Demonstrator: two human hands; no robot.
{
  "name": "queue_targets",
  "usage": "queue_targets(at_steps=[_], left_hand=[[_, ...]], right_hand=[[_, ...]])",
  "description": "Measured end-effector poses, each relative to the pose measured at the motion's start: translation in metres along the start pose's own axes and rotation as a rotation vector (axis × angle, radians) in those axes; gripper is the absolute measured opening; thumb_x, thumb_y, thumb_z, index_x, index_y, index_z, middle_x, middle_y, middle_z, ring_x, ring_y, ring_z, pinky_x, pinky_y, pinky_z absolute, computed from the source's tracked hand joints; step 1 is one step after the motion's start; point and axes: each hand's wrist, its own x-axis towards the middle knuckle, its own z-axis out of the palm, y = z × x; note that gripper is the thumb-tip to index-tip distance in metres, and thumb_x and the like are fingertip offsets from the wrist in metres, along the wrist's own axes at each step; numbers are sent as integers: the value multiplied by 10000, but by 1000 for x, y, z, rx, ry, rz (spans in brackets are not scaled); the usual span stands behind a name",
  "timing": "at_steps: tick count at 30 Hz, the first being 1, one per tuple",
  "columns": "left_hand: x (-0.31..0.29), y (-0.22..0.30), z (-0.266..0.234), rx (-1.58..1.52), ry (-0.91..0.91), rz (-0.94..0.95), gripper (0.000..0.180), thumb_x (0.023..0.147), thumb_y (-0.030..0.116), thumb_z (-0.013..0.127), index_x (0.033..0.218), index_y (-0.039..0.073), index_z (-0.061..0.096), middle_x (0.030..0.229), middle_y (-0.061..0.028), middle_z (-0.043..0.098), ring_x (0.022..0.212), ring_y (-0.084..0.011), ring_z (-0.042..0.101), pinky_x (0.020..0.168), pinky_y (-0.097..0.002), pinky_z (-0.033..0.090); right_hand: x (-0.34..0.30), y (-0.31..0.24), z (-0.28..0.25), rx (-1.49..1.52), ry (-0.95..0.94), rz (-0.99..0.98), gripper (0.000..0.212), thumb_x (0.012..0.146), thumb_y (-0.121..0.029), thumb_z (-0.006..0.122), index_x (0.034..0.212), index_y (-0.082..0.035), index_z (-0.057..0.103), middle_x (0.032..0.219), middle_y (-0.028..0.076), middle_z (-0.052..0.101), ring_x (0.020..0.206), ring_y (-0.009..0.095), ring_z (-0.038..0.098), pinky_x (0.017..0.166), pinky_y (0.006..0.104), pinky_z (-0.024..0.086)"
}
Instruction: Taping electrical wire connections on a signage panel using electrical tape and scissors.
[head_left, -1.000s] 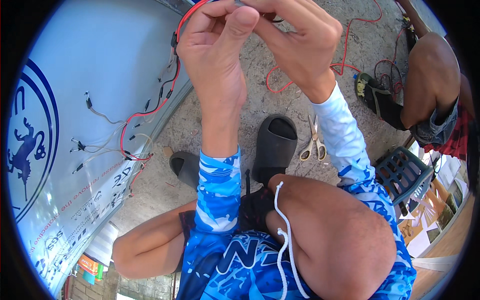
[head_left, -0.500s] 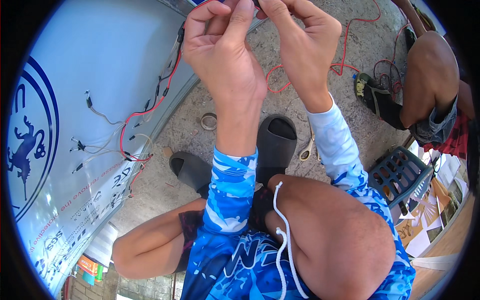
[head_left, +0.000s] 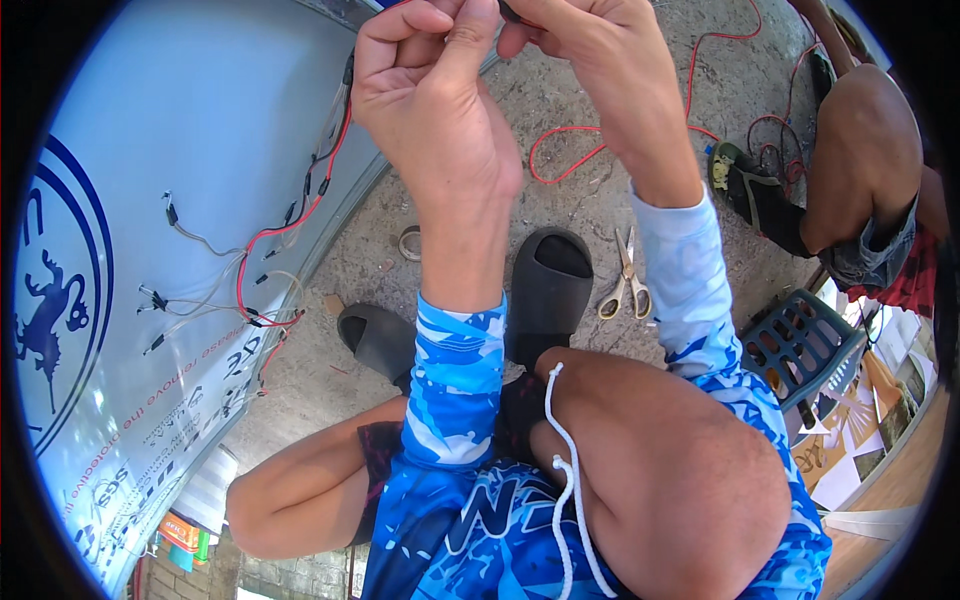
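Both hands are raised together at the top edge, with their fingertips partly cut off. My left hand [head_left: 435, 120] is closed in a pinch, and a red wire shows at its upper fingers. My right hand [head_left: 620, 90] pinches a small black piece [head_left: 511, 13] close to the left thumb; whether it is tape cannot be made out. Below the left hand, a red wire [head_left: 241, 280] with grey leads and black-covered joints runs along the pale printed panel [head_left: 220, 120]. Small bare-ended leads [head_left: 153, 298] stick out over the panel.
Scissors [head_left: 626, 280] and a tape roll [head_left: 410, 243] lie on the concrete floor beside my dark slides [head_left: 553, 290]. More red wire [head_left: 565, 130] loops across the floor. At the right are another person's leg [head_left: 865, 150] and a blue-grey plastic basket [head_left: 800, 345].
My right hand has shifted slightly right and its forearm has swung right, uncovering the scissors. My left hand has moved slightly left. The black piece shows more clearly between them.
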Motion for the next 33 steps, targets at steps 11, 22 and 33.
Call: queue_targets(at_steps=[11, 22, 33], left_hand=[[6, 2, -1, 17, 19, 9, 146, 920, -85, 657, 909, 50, 603, 983, -124, 721, 938, -185, 691, 852, -288, 558], [10, 9, -7, 59, 11, -2, 116, 939, -76, 634, 934, 40, 633, 1006, -116, 728, 934, -172, 693, 854, -277, 561], [11, 19, -6, 162, 10, -113, 62, 938, -18, 666, 980, 27, 664, 985, -119, 740, 870, -168, 701, 805, -286, 558]], right_hand=[[-4, 3, -9, -608, 159, -581, 137, 923, -95, 703, 991, 16, 662, 776, 104, 685, 644, 166, 620, 561, 282, 446], [5, 6, 0, -536, -107, -594, 144, 942, -94, 646, 985, 42, 643, 795, 142, 643, 705, 261, 601, 598, 359, 444], [-4, 2, -1, -35, -251, -141, 284, 1040, -194, 534, 1051, 75, 627, 929, 82, 625, 845, 139, 555, 744, 290, 472]])
